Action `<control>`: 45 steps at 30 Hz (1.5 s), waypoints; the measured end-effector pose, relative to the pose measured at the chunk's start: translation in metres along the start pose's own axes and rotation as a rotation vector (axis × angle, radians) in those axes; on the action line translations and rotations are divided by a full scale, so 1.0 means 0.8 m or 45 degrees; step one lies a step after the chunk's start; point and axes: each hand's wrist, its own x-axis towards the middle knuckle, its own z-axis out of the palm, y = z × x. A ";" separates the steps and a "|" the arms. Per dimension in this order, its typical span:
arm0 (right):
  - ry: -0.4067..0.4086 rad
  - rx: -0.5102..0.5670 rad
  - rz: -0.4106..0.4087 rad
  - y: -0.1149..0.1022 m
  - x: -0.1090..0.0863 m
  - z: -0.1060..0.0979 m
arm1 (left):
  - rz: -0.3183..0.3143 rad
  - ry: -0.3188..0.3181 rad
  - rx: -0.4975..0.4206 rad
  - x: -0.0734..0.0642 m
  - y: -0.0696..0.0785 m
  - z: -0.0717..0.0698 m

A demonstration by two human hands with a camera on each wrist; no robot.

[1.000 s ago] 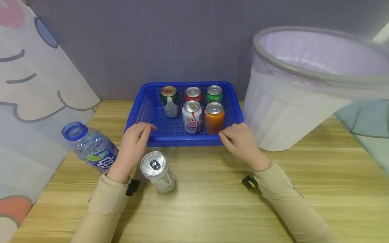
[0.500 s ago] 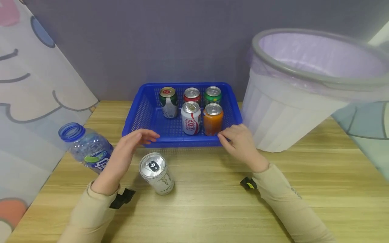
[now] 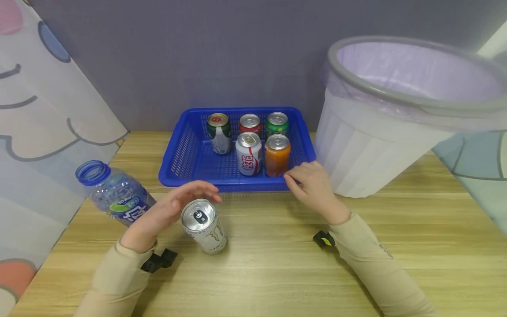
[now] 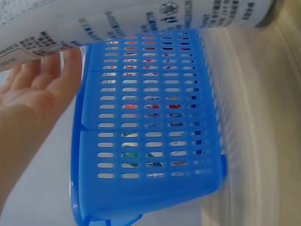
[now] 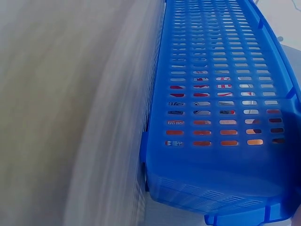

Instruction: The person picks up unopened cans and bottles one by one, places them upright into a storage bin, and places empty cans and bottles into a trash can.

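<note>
In the head view, a white energy drink can stands upright on the table with its top up. My left hand curves around the can's left and far side, fingers loosely bent and apart from one another. From the left wrist, the can crosses the top of the picture and covers the fingertips of the hand. My right hand grips the rim of the blue plastic basket at its front right corner. Inside the basket several drink cans stand upright, among them an orange can and a white-and-red can.
A clear bottle with a blue neck and no cap stands left of my left hand. On the right, a tall white bin with a purple liner rises close beside the basket. A grey panel closes off the table's back.
My left hand has let go of the basket's front left rim, drawn back, and swung right to the white can. The right hand stays at the basket's corner.
</note>
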 end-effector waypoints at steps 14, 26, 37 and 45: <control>-0.007 0.002 0.019 -0.001 0.001 -0.003 | 0.023 -0.193 -0.306 0.007 -0.014 0.006; -0.007 -0.005 0.019 0.002 -0.001 -0.004 | 0.070 -0.204 -0.283 0.011 -0.020 0.006; 0.002 -0.007 0.021 0.001 0.000 -0.006 | 0.080 -0.188 -0.280 0.014 -0.025 0.010; -0.006 -0.006 0.011 -0.002 0.001 -0.003 | 0.124 -0.157 -0.235 0.009 -0.027 0.012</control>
